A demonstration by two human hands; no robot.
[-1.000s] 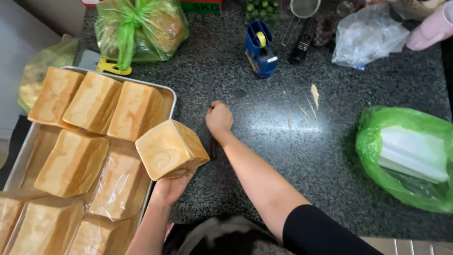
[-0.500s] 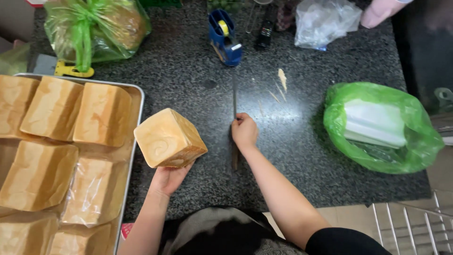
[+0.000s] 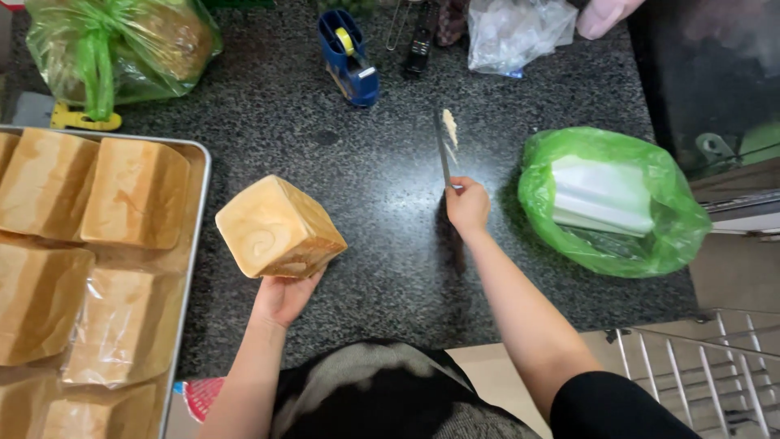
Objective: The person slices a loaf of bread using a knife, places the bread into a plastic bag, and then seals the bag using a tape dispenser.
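Note:
My left hand (image 3: 284, 294) holds a square golden loaf of bread (image 3: 276, 228) from below, lifted a little above the dark speckled counter (image 3: 382, 236). My right hand (image 3: 467, 207) is closed on the handle of a long knife (image 3: 443, 150) whose blade points away from me along the counter. Crumbs (image 3: 449, 127) lie beside the blade's tip. To the left stands a metal tray (image 3: 193, 244) with several more loaves (image 3: 134, 191), some wrapped in clear plastic.
A green bag with white folded packaging (image 3: 605, 199) lies right of the knife. A blue tape dispenser (image 3: 349, 57), a green bag of bread (image 3: 122, 45) and a clear plastic bag (image 3: 516, 32) sit at the back. Another person's hand (image 3: 601, 15) shows top right.
My right hand has slid right along the counter and taken hold of the knife. The loaf stays raised in my left hand. The view has shifted rightward.

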